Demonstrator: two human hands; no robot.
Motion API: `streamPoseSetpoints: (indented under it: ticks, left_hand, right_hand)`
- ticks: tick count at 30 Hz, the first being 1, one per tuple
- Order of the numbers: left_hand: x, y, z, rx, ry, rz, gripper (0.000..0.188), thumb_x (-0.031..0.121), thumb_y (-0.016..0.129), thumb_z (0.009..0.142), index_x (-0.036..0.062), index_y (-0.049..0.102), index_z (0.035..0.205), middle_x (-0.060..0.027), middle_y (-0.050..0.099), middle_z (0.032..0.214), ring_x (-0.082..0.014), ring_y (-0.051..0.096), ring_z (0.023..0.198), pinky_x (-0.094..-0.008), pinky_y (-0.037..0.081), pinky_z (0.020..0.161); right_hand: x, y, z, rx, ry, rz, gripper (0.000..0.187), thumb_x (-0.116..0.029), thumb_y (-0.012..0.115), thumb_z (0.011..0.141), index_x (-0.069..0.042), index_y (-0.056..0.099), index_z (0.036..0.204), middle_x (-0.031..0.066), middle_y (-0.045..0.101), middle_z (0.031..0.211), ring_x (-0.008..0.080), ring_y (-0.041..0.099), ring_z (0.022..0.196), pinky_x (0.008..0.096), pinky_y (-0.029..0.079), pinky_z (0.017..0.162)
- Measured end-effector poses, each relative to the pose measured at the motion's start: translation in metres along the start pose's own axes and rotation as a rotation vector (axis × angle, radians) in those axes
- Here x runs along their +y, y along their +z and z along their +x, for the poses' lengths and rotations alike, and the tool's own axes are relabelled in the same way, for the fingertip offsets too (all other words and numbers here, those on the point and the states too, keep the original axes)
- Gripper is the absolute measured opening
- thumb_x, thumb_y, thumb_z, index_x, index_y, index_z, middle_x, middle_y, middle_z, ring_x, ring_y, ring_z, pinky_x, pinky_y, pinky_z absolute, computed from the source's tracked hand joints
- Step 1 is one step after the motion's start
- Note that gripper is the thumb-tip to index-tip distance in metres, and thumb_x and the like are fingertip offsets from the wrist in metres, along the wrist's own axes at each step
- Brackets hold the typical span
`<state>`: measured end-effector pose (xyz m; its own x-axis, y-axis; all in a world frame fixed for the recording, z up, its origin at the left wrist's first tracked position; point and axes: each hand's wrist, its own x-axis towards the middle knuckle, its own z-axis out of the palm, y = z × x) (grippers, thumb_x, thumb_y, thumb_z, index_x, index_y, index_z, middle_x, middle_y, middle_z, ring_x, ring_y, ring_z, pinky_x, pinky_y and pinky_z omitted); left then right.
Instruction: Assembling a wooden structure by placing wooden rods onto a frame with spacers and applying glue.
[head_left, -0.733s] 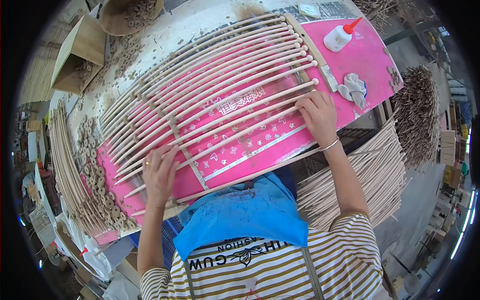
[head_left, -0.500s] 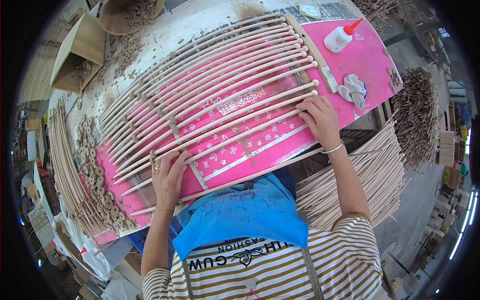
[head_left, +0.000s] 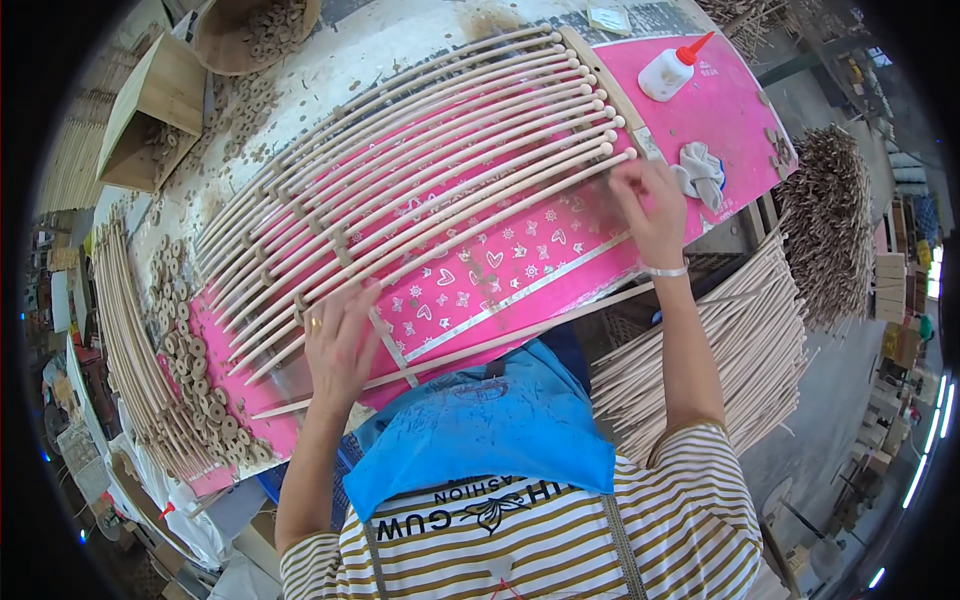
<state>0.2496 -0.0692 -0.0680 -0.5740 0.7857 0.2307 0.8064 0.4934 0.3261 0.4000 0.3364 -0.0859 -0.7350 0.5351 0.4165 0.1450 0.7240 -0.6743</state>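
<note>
Slim pale wooden rods (head_left: pixel 470 155) lie side by side in a row, each with a round ball at its right end and a pointed left end. Several carry small brown discs (head_left: pixel 340 247) near the left part. Beside the pointed half of the nearest rod (head_left: pixel 500 210) in the row is my left hand (head_left: pixel 340 340), fingers stretched and slightly apart, holding nothing visible. Just below that rod's ball end hovers my right hand (head_left: pixel 652 210), its curled fingers smeared by motion. One more rod (head_left: pixel 530 332) lies apart along the near table edge.
A pink patterned sheet (head_left: pixel 530 260) covers the table. A wooden bar (head_left: pixel 600 80) stands against the ball ends. Beyond are a white glue bottle (head_left: pixel 668 75) with red nozzle and a crumpled glove (head_left: pixel 702 175). Loose wooden rings (head_left: pixel 185 350), a wooden box (head_left: pixel 150 110) and rod bundles (head_left: pixel 715 350) surround it.
The two nearest rods of the row have shifted away from me, closer to the others. My right hand has moved up and slightly right; my left fingers have come off the rod.
</note>
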Motion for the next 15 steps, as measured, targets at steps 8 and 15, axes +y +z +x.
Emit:
streamPoseSetpoints:
  ticks: [8,15]
  left_hand:
    - [0.004,-0.014,-0.082,-0.321,0.036,-0.026,0.053,0.012,0.076,0.080,0.0163,0.070,0.133,-0.0076,0.060,0.103,-0.0280,0.058,0.092,-0.0410,0.048,0.082]
    - [-0.007,-0.022,-0.086,-0.224,0.010,-0.119,0.048,0.001,0.071,0.077,0.0113,0.074,0.124,-0.0090,0.056,0.094,-0.0278,0.056,0.086,-0.0401,0.047,0.076]
  right_hand:
    - [-0.013,-0.036,-0.122,0.171,0.227,-0.036,0.005,-0.002,0.070,0.093,0.002,0.069,0.096,0.0095,0.064,0.089,0.0184,0.062,0.079,0.0275,0.048,0.071]
    - [-0.004,-0.061,-0.123,0.440,0.309,-0.020,0.008,-0.004,0.065,0.099,0.002,0.070,0.102,0.0050,0.062,0.092,0.0120,0.057,0.080,0.0246,0.046,0.072]
